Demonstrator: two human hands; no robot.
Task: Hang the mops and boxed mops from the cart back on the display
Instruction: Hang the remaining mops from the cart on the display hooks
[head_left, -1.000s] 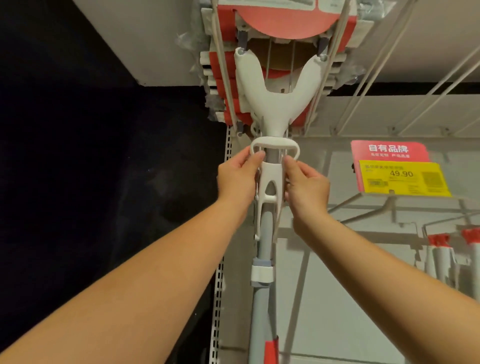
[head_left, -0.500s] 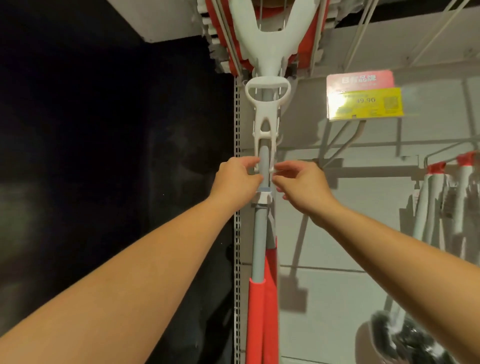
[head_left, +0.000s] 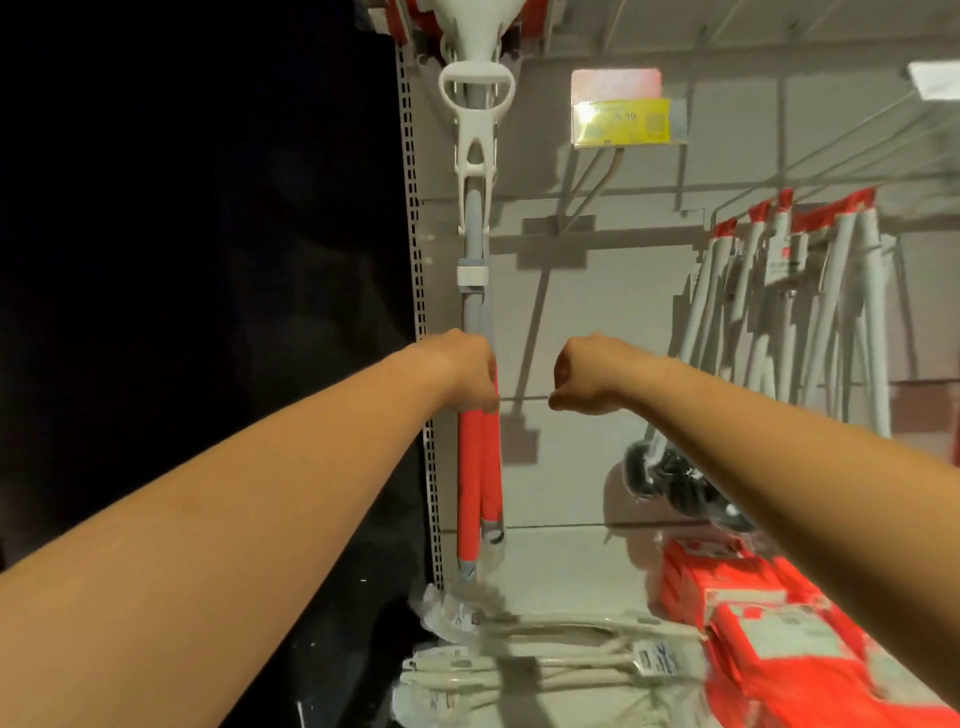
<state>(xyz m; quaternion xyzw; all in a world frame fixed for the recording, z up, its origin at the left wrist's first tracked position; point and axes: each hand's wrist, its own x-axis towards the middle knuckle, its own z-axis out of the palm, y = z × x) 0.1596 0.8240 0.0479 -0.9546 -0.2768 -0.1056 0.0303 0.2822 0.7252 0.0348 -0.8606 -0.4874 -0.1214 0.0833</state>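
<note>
Red-gripped mops (head_left: 471, 467), two, hang touching left hand (head_left: 464, 373); right hand (head_left: 584, 375) apart.

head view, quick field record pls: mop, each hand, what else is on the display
mop: hanging upright at the left edge of the display
left hand: against the mop's handle at the red grip's top, fingers curled
right hand: curled, empty, apart from the mop
price tag: yellow, right of the mop
right side: more mops hanging; red boxes below

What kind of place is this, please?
Probably a shop aisle for cleaning goods: a yellow-and-pink price tag, a slotted grey metal shelf upright, and white-handled mops with red caps hanging in a row.
</note>
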